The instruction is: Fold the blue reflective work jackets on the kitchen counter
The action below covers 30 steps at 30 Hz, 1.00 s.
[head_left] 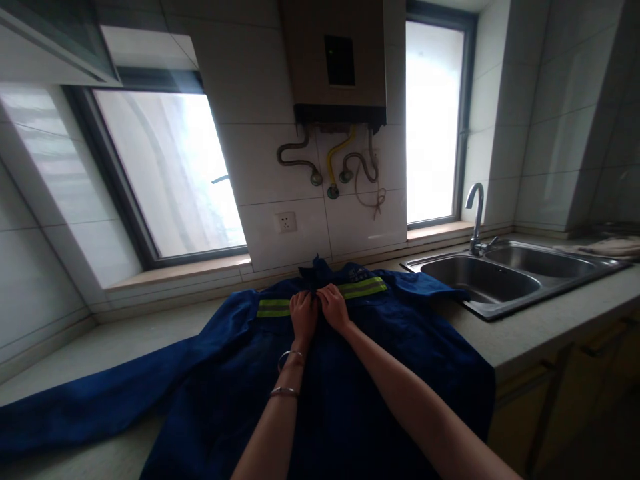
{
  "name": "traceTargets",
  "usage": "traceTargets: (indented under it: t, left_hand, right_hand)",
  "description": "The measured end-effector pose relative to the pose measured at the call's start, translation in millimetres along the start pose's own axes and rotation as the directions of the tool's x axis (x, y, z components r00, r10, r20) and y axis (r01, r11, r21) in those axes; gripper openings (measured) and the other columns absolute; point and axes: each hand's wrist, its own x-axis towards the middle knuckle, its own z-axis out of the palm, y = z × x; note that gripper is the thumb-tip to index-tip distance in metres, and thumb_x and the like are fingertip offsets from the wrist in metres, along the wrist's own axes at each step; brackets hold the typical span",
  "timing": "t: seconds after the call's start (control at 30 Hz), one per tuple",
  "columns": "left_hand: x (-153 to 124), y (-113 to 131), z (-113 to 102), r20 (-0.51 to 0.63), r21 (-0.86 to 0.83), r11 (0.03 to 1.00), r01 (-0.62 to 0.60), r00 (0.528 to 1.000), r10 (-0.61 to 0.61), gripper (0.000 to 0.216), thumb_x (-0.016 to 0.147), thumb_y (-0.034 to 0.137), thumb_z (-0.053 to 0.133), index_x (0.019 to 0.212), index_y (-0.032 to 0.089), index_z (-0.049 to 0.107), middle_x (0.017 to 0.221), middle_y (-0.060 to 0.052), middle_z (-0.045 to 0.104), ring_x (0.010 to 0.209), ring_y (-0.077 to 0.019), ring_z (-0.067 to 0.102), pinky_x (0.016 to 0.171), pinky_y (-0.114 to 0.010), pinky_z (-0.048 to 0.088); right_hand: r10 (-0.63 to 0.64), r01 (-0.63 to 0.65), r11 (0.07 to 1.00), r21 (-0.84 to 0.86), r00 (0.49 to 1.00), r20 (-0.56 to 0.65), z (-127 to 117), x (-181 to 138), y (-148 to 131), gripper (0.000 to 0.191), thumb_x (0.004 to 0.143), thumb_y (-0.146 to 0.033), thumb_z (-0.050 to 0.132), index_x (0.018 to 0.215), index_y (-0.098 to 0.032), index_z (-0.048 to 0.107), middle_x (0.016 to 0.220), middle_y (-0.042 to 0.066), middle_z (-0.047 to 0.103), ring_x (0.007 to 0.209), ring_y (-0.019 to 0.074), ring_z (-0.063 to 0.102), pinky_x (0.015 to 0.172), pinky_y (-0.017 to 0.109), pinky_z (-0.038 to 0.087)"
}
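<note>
A dark blue work jacket [215,387] with yellow-green reflective strips lies spread front side up over the counter. One sleeve stretches out to the left, and the other reaches the sink's edge. My left hand [304,312] and my right hand [332,307] are side by side at the jacket's front opening, just below the collar [320,270]. Fingers of both hands are bent and closed on the jacket's front edges. Whatever small fastening may lie between the fingertips is hidden. Two bracelets circle my left wrist.
A double steel sink [480,279] with a tall faucet [476,217] is set into the counter [555,327] at the right. A water heater [335,60] with pipes hangs on the tiled wall between two windows. A wall socket [286,222] is below it. A cloth [613,248] lies at far right.
</note>
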Motion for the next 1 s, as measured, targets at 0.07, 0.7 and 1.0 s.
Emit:
traceTargets:
  t: [0.07, 0.7, 1.0]
  left_hand:
    - [0, -1, 1, 0.01, -0.01, 1.0, -0.02, 1.0, 0.02, 0.025, 0.088, 0.023, 0.041, 0.095, 0.017, 0.064, 0.101, -0.01, 0.061, 0.101, -0.0235, 0.05, 0.096, -0.038, 0.036]
    - [1, 5, -11, -0.093, -0.018, 0.997, 0.071, 0.993, -0.072, 0.038, 0.087, 0.026, 0.041, 0.123, 0.017, 0.05, 0.116, -0.013, 0.053, 0.112, -0.0276, 0.045, 0.099, -0.043, 0.034]
    - [-19, 13, -4, 0.393, -0.164, 0.986, 0.039, 0.919, 0.029, 0.017, 0.078, 0.022, 0.051, 0.08, 0.018, 0.068, 0.093, -0.008, 0.068, 0.096, -0.0216, 0.059, 0.091, -0.032, 0.043]
  right_hand:
    - [0.013, -0.013, 1.0, 0.006, 1.0, -0.01, -1, 0, -3, 0.026, 0.092, -0.022, 0.039, 0.095, -0.019, 0.064, 0.091, 0.007, 0.059, 0.093, 0.017, 0.051, 0.088, 0.03, 0.04]
    - [0.535, -0.473, 0.828, 0.301, 0.828, -0.169, -8, 32, 39, 0.036, 0.082, -0.043, 0.046, 0.086, -0.015, 0.068, 0.084, 0.005, 0.064, 0.08, 0.0159, 0.054, 0.074, 0.025, 0.045]
    - [0.733, -0.634, 0.545, 0.548, 0.678, 0.055, -32, 20, 55, 0.042, 0.074, -0.043, 0.053, 0.095, -0.008, 0.067, 0.063, 0.005, 0.064, 0.059, 0.015, 0.059, 0.053, 0.023, 0.047]
